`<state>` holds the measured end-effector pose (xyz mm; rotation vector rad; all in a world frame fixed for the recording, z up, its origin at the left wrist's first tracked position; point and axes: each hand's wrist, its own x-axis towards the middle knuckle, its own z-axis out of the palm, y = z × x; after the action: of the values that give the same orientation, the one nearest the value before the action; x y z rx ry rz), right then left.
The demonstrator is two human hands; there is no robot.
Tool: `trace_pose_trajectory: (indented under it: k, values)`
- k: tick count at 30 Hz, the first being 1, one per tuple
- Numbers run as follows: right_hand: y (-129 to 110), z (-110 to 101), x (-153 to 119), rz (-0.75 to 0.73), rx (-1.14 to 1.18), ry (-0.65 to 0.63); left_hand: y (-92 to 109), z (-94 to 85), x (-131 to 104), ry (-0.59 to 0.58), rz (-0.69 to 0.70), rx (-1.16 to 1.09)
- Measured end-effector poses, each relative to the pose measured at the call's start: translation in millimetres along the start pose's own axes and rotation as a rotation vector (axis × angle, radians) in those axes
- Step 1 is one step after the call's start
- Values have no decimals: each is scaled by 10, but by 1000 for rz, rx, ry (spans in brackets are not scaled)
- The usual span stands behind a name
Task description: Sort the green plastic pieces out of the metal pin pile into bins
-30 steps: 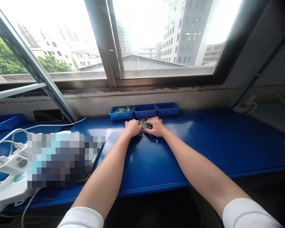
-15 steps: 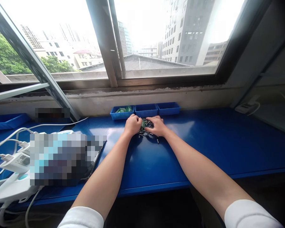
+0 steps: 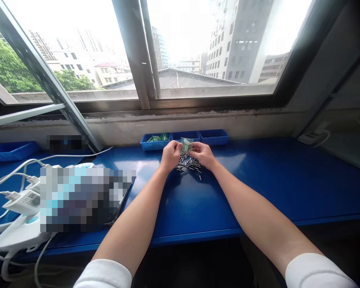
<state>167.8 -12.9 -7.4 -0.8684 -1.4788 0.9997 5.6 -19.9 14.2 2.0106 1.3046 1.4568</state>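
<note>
Between my two hands is a small clear plastic bag with a greenish tint and pale contents that are too small to name. My left hand pinches its left side between thumb and fingers. On its right side, my right hand grips the lower edge the same way. Just below the bag, a loose pile of small dark and silvery pin-like pieces lies on the blue table; part of it is hidden by my hands.
Behind my hands stand three joined blue bins; the left bin holds similar green bags, and the right bin sits against the wall. At left are a power strip with chargers and cables, and a blurred-out item. A blue tray lies farther left.
Both hands have risen slightly from the pile, with the plastic bag now held up between them. More of the pin-like pieces show below.
</note>
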Motion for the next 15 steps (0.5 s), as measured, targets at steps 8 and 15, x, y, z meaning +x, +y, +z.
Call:
trace_pose_trajectory:
  k: [8,15]
  values:
    - [33,25,20,-74,-4,148,-100,2,-19,-44,130,57]
    - [37,11,14,-86,-113,206,-136,-2,-26,-82,204,41]
